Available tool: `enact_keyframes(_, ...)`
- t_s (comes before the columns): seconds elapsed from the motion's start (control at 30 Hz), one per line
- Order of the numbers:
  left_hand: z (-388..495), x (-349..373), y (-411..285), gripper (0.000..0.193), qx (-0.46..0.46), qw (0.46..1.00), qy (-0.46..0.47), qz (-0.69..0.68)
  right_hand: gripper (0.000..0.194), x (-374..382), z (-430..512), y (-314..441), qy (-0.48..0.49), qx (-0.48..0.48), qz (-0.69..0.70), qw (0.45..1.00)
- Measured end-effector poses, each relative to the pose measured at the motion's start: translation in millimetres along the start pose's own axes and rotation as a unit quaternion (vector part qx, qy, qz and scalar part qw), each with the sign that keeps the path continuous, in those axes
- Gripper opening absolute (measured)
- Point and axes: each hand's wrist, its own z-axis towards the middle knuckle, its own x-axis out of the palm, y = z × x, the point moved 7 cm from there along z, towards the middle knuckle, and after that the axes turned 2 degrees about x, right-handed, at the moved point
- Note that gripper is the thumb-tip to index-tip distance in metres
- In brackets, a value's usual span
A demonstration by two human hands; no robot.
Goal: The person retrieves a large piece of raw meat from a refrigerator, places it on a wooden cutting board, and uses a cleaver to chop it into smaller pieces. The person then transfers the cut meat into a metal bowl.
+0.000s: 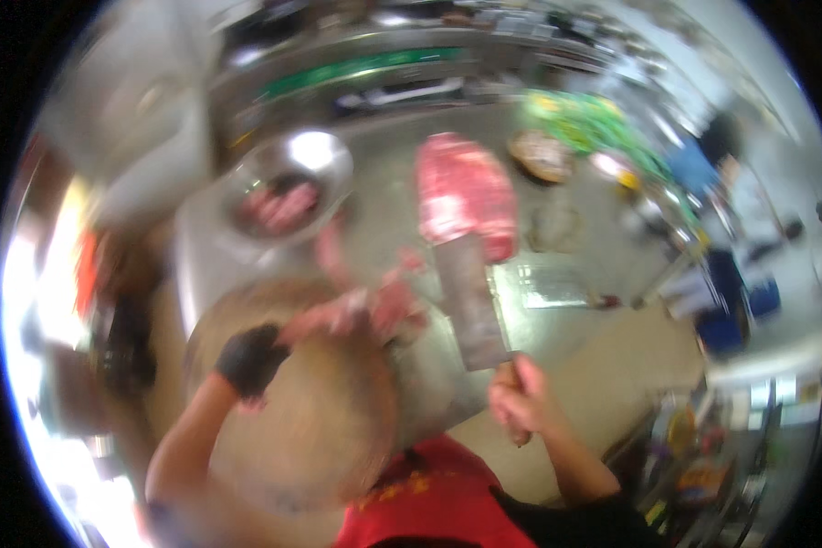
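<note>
In my right hand (517, 401) is the wooden handle of a broad cleaver (471, 301), its blade pointing away from me across the metal counter. My left hand (252, 363), in a black glove, grips one end of a strip of raw meat (335, 315) lying over the far part of a round wooden chopping block (315, 411). Several meat pieces sit at the strip's right end, on the block's edge. Just past the blade's tip lies a large slab of red meat (466, 185). The view is blurred.
Behind the block stands a steel bowl (339, 168) with meat pieces (281, 205) in it. A second knife (558, 291) lies right of the cleaver. Green vegetables (575, 120) and a round basket-like container (541, 156) are at the back right of the metal counter (377, 171).
</note>
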Motion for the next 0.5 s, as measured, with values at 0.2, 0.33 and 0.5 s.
enact_keyframes(0.2, -101, 29, 52, 0.028, -0.105, 0.969, 0.116, -0.189, 0.019, 92, 19, 27, 0.049, -0.161, -0.044, 0.985)
enact_keyframes(0.33, -157, 59, 37, 0.02, 0.184, 0.982, 0.027, 0.004, 0.025, 166, 25, 17, 0.144, -0.121, -0.118, 0.975)
enact_keyframes(0.5, -258, 101, 59, 0.033, -0.224, 0.802, 0.169, -0.528, 0.023, 272, -11, -6, 0.213, -0.197, -0.38, 0.878)
